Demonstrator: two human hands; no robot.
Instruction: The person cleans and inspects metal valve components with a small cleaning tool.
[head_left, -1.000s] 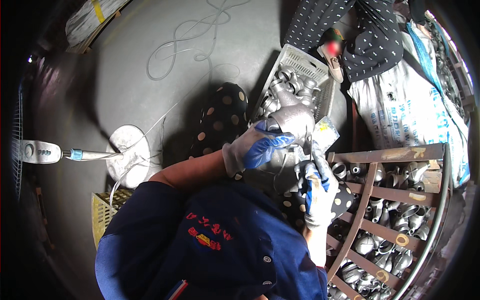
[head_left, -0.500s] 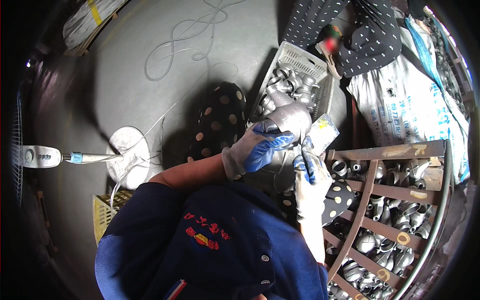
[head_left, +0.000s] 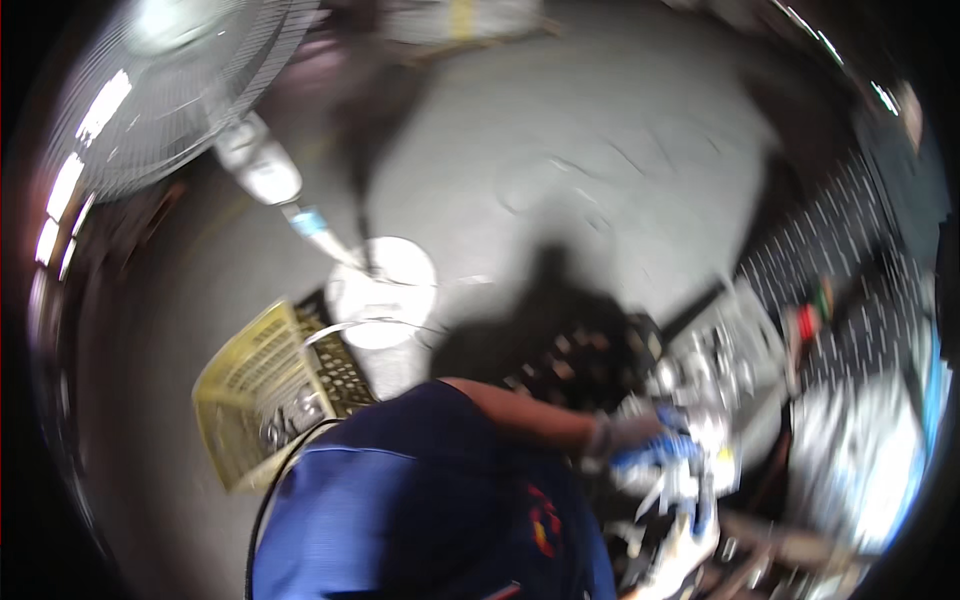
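Both the pale-and-blue gloved left hand point(head_left: 648, 443) and the pale-and-blue gloved right hand point(head_left: 690, 538) are in close at the lower right, and everything around them is streaked with blur! The left hand is curled in a holding shape against a rounded silvery metal fitting point(head_left: 708, 424), its blue fingers right up to the metal. And the right hand? It sits just below, fingers pointing up toward the fitting; whether it grips something, I cannot tell through this smear. The fitting itself is up off the floor, between the hands and a pale grey plastic crate point(head_left: 762, 318) heaped with shiny silvery metal parts point(head_left: 712, 365). A white panel with a yellow patch point(head_left: 726, 458) shows just beside it.

Beyond the crate, there's another person in dark trousers patterned with small white marks point(head_left: 815, 245), and below them a bulging white sack with blue edging point(head_left: 855, 455). Down at the bottom right, rusty brown metal bars point(head_left: 790, 545) are badly blurred. Swing over to the left: a yellow slatted plastic crate point(head_left: 225, 440), tilted in view, with a few grey metal pieces point(head_left: 292, 415) inside! Above it stands a pedestal fan with a big wire grille point(head_left: 175, 105), a light blue band point(head_left: 309, 220) on its pole and a round white base point(head_left: 400, 275) on the grey floor point(head_left: 560, 140).
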